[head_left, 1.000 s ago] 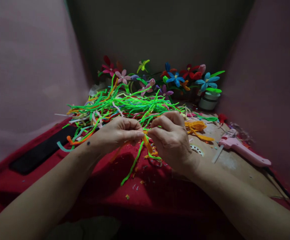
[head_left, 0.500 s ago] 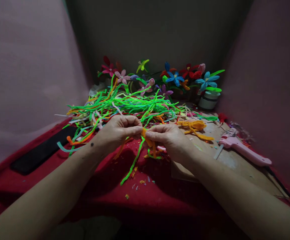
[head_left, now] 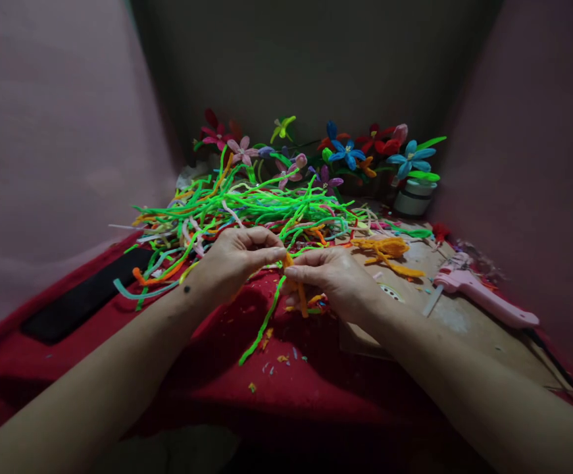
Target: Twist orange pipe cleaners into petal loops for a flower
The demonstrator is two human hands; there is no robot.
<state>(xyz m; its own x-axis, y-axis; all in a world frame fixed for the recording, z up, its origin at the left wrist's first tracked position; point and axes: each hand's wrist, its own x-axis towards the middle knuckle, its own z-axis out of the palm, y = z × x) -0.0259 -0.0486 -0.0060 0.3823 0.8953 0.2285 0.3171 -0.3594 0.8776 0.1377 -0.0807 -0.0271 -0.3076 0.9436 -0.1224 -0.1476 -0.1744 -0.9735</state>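
Fuzzy orange pipe cleaner (head_left: 296, 289), bent, pinched between left hand (head_left: 237, 257) and right hand (head_left: 333, 273) fingertips.

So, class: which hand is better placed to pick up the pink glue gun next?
Probably the right hand: nearer the pink glue gun, while the left hand sits farther off. Both pinch the orange pipe cleaner.

- Location type: small craft workstation set in a plain-walled corner.
- Stock: loose pile of pipe cleaners (head_left: 247, 204), mostly green, spread across the surface.
- Finished output: pipe-cleaner flowers (head_left: 346, 153) lined up along the back wall.
- Tooling: pink glue gun (head_left: 483, 299) lying on a worn board (head_left: 458, 332).
- Surface: red cloth (head_left: 316, 385) littered with cut scraps (head_left: 280, 359).
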